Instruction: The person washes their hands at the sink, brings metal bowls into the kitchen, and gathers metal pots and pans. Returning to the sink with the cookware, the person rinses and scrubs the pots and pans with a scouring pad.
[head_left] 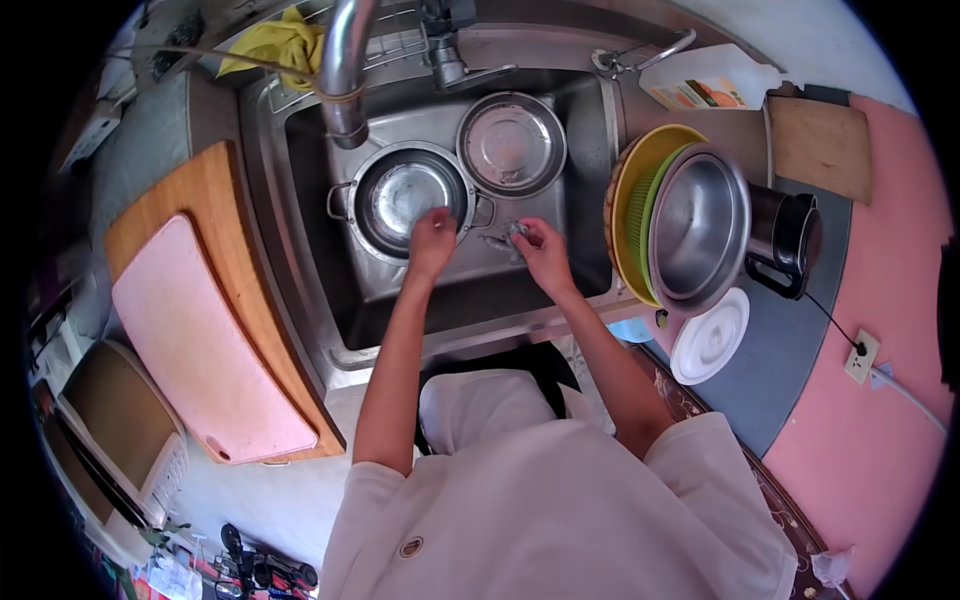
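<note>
A two-handled metal pot [364,218] sits in the sink [400,322], its shiny inside facing up. My left hand [432,245] is over the pot's near right rim, fingers curled together; whether they grip anything is hidden. To the right, just past the pot's side handle, my right hand [545,258] pinches a small grey crumpled piece [512,240], whose kind I cannot make out. Behind that hand, a round shallow metal pan [511,145] rests against the pot's right side.
The faucet [345,100] hangs over the pot's far side. Stacked basins [700,230], a white lid [710,337] and an electric kettle [790,240] stand on the right. A pink cutting board [205,340] lies on a wooden board [150,225] at left. A yellow cloth [275,45] hangs behind.
</note>
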